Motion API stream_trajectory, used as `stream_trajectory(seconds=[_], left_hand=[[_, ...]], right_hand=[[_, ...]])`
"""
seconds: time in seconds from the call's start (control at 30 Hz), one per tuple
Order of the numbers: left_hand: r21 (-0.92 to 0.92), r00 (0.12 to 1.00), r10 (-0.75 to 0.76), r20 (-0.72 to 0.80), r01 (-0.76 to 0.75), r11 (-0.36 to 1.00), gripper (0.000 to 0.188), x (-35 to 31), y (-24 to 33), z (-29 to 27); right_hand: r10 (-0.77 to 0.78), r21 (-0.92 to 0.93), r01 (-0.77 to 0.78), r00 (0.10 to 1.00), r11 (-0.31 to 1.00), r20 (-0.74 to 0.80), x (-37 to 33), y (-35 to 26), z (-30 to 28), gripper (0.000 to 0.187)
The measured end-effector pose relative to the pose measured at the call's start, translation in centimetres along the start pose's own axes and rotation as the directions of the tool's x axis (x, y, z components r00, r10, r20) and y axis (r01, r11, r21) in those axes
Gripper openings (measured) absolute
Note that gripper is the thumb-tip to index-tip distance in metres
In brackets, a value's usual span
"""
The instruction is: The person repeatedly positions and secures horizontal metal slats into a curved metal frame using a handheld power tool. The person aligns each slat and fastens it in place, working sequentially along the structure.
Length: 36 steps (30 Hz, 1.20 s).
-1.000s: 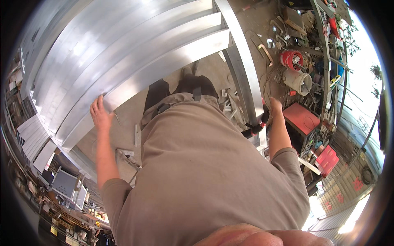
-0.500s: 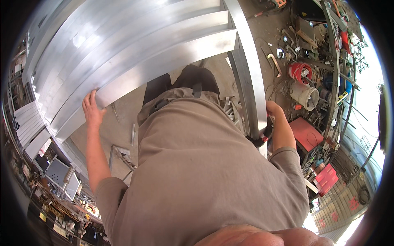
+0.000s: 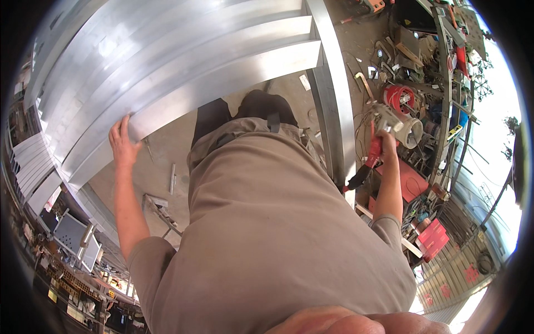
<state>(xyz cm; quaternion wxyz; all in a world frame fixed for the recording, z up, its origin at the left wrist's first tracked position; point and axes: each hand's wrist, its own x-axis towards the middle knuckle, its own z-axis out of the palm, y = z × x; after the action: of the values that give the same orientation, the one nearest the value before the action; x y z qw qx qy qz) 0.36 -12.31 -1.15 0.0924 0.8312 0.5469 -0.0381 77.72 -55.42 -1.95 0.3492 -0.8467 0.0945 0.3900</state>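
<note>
My left hand (image 3: 123, 142) grips the nearest slat (image 3: 222, 83) of a large silvery metal frame, its fingers reaching up over the face and its thumb near the lower edge. Off the frame's right side, my right hand (image 3: 386, 140) is closed around a red and black power tool (image 3: 374, 153). Motion blurs the tool's greyish upper end, so its exact kind is unclear. Its black end lies close to the frame's upright side rail (image 3: 340, 106). Part of the tool's grip is hidden by my fingers.
Beyond my right hand stand a red bucket (image 3: 399, 99) and a pale bucket (image 3: 410, 132). A red flat-topped box (image 3: 409, 181) is beside my right forearm. Cables and metal scraps litter the floor. At the left is a stack of pale metal strips (image 3: 30, 167).
My right hand has moved outward from beside the side rail, bringing the power tool into plain view. My left hand stays at the same place on the slat.
</note>
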Motion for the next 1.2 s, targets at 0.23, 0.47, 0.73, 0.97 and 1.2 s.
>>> stream_trajectory(seconds=[0.23, 0.47, 0.73, 0.97, 1.2], left_hand=[[-0.009, 1.0, 0.006, 0.003, -0.006, 1.0, 0.106, 0.3, -0.3, 0.0], [-0.014, 1.0, -0.002, 0.014, 0.003, 1.0, 0.106, 0.3, -0.8, 0.1], [-0.025, 1.0, 0.021, 0.023, -0.02, 0.999, 0.103, 0.4, -1.0, -0.2], [-0.025, 0.999, 0.021, 0.034, -0.02, 0.999, 0.103, 0.5, -1.4, -0.2], [-0.027, 0.997, 0.076, -0.032, -0.076, 0.997, 0.106, 0.5, -1.6, 0.1]], right_hand=[[-0.401, 0.205, 0.409, 0.913, 0.889, -0.081, -15.3, -11.0, 2.3, 0.025], [-0.694, 0.291, 0.636, 0.699, 0.714, 0.174, -24.5, -18.5, 8.6, 0.042], [-0.755, 0.121, 0.755, 0.603, 0.644, 0.257, -29.8, -23.5, 14.5, 0.037], [-0.636, -0.406, 0.693, 0.715, 0.595, 0.289, -33.3, -29.4, 17.8, 0.034], [-0.368, -0.79, 0.535, 0.829, 0.301, 0.421, -29.0, -34.7, 24.2, 0.05]])
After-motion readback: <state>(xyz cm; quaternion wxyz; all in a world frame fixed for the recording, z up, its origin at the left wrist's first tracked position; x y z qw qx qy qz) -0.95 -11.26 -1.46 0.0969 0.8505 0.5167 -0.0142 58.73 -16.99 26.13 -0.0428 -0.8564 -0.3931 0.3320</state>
